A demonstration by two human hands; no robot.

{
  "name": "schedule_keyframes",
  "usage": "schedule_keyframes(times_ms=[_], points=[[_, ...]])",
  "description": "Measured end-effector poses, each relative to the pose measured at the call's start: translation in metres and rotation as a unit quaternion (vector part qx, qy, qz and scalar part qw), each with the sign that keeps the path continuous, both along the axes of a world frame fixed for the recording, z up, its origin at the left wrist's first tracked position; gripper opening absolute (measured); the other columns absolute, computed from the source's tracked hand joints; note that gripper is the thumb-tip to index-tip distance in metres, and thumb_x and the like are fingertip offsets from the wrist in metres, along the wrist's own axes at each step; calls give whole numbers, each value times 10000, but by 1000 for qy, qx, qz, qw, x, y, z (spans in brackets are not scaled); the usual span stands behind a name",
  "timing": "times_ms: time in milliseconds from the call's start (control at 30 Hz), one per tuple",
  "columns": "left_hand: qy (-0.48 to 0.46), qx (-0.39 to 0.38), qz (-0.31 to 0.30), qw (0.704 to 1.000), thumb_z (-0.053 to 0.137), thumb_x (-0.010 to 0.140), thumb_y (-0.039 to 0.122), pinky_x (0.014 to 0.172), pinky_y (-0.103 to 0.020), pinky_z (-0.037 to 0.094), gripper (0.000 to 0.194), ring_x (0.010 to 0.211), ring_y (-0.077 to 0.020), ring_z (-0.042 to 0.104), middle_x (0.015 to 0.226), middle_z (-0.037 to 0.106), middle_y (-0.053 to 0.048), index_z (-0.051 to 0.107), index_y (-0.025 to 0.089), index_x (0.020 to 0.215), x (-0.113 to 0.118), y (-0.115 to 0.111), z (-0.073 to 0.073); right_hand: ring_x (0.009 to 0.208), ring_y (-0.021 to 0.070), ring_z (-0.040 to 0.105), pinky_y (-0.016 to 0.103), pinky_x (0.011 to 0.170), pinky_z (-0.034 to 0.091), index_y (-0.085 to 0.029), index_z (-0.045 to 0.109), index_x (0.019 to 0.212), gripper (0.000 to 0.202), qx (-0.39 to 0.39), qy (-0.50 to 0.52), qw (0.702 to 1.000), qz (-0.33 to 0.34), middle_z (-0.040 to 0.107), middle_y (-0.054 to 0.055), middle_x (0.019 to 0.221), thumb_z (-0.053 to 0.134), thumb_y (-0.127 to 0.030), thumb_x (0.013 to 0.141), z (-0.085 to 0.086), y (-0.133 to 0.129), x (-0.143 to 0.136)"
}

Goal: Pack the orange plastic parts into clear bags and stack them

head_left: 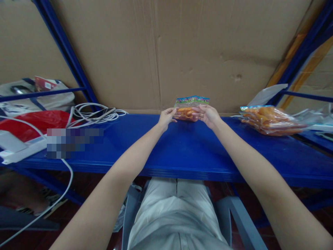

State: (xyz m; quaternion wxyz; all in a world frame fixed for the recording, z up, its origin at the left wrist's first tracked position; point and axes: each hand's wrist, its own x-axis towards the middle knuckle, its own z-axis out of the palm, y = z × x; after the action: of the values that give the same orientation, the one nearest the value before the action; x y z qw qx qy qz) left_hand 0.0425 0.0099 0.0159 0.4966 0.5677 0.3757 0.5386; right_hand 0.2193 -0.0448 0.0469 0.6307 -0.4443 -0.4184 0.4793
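Note:
Between my two hands, at the back of the blue table, is a clear plastic bag (pixel 186 111) with a colourful printed header and orange pieces inside. My left hand (pixel 167 117) pinches the bag's left side between thumb and fingers. On the other side my right hand (pixel 207 115) has its fingers over the front and right side of the bag, gripping it. The exact kind of the orange contents cannot be made out.
More orange pieces in clear bags (pixel 270 119) lie on the right of the blue table (pixel 182 149). Coiled white cables (pixel 96 113), a red bag (pixel 39 119) and a white power strip (pixel 23 151) occupy the left. A cardboard wall (pixel 195 52) stands behind.

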Motion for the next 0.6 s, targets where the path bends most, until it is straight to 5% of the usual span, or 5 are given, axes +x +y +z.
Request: schedule_keyframes(times_ms=[233,367,600], points=[[131,-1,-24,991,661,882,290,464,-175,456,371,473,-87,628,818,756,-68,628,169,1231,-5,-1,-5,552,92,665,192,486,501,-186,538,888,84,-2,-50,999,19,746,75,1017,568,-108,877,-5,3,7],[230,-28,-37,972,623,904,315,475,-197,461,246,443,-91,603,765,750,-80,707,132,1044,-1,-1,-11,546,92,659,207,512,504,-164,576,961,97,-24,-82,996,30,741,105,1046,517,-110,906,-11,6,9],[147,7,2,989,594,919,226,473,-155,436,142,440,-56,565,710,738,-50,667,117,866,2,1,-9,529,93,654,169,486,466,-164,576,902,153,-5,-148,989,-11,751,66,766,441,-161,973,-13,9,8]])
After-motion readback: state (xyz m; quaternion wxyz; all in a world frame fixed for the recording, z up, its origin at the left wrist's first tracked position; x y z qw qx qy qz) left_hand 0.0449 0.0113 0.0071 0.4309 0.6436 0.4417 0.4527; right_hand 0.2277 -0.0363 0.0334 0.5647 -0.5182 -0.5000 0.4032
